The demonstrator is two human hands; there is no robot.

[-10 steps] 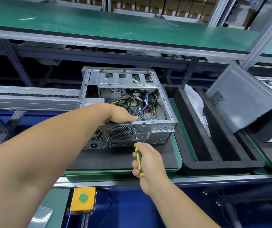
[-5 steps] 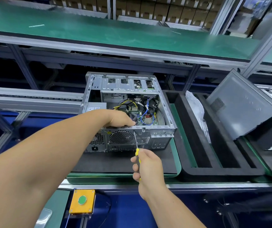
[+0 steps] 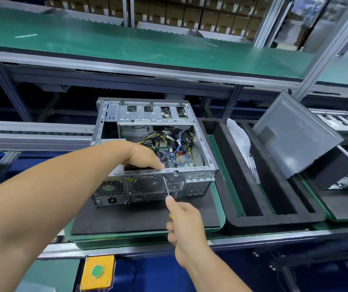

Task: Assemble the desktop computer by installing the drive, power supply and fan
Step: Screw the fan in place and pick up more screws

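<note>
Head view: right hand [image 3: 186,223] gripping screwdriver [image 3: 166,186].

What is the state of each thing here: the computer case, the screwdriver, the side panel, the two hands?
Computer case: side open, lying on black mat.
Screwdriver: tip at the rear panel, beside the round fan grille.
Side panel: off, leaning tilted in the foam tray.
Left hand: reaching inside the case; grip hidden.
Right hand: gripping the screwdriver handle.

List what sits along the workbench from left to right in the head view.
Yellow button box → open computer case on its black mat → black foam tray with a plastic bag → grey side panel leaning at the far right.
</note>
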